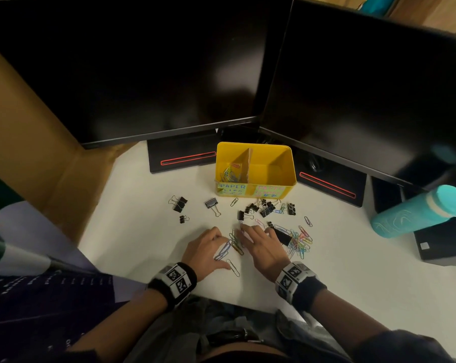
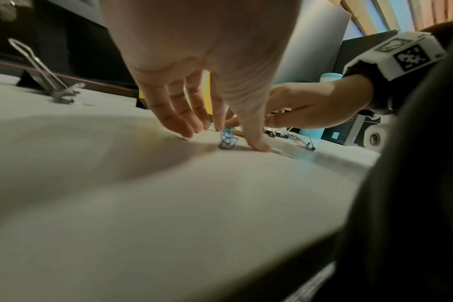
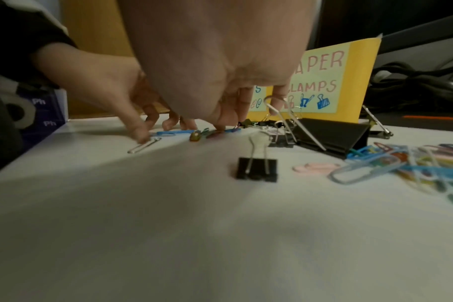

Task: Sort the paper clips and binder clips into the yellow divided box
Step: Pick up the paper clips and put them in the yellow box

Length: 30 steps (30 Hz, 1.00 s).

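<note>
Yellow divided box (image 1: 287, 163) at desk (image 1: 143, 244) rear: some paper clips (image 1: 228, 174) in left compartment, right apparently empty. Binder clips (image 1: 267, 209) and most paper clips unsorted. Left hand (image 1: 206, 247), right hand (image 1: 261, 247): fingers spread, tips down on loose clips (image 1: 234, 243).

Dim, warm light; wrist views blurred, perhaps by motion; head view bends and darkens at edges.

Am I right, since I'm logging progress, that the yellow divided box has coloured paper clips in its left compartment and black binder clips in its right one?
Half right. In the head view the yellow divided box holds coloured paper clips on the left, but its right compartment is empty; the black binder clips lie on the white desk.
</note>
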Available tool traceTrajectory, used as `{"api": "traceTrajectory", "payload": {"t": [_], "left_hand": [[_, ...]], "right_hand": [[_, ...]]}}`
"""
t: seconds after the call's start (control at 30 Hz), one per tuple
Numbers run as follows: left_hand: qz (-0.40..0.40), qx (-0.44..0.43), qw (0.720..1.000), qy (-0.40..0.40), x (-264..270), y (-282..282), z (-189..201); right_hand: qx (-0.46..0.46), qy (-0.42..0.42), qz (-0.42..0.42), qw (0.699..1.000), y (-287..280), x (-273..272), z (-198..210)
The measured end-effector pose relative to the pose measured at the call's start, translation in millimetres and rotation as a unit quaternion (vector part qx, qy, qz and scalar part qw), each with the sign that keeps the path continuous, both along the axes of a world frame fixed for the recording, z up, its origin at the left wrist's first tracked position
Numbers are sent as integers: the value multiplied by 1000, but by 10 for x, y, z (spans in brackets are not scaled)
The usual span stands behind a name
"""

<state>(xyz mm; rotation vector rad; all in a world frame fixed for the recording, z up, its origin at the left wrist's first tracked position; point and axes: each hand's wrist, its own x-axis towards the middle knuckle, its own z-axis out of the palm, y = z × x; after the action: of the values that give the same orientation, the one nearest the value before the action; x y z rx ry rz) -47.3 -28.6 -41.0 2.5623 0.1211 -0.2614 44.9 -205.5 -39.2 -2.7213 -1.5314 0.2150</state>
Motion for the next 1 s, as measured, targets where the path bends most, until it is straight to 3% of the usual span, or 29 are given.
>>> {"api": "traceTrajectory", "payload": {"t": [0.1, 0.23, 0.33, 0.47, 0.57, 0.7, 0.9, 1.0], "left_hand": [[24, -48, 998, -29, 88, -38, -34], [37, -92, 994, -51, 203, 3, -21], [44, -146, 988, -25, 210, 151, 28], [-28, -99, 994, 39, 80, 412, -11], [0, -117, 993, 10, 51, 432, -52], [40, -133, 990, -15, 136, 208, -37], [30, -68, 997, -9, 269, 87, -22], [18, -68, 997, -24, 238, 82, -34]], "right_hand": [[5, 8, 13, 1000, -114, 6, 6], [1, -1, -47, 999, -175, -69, 32], [11, 5, -50, 999, -141, -110, 17], [60, 11, -26, 998, -123, -139, 46], [108, 33, -45, 993, -174, -179, 73], [101, 45, 6, 994, -145, -254, 1], [117, 48, -107, 986, 42, -9, 5], [107, 55, -99, 988, 50, 23, 31]]}}
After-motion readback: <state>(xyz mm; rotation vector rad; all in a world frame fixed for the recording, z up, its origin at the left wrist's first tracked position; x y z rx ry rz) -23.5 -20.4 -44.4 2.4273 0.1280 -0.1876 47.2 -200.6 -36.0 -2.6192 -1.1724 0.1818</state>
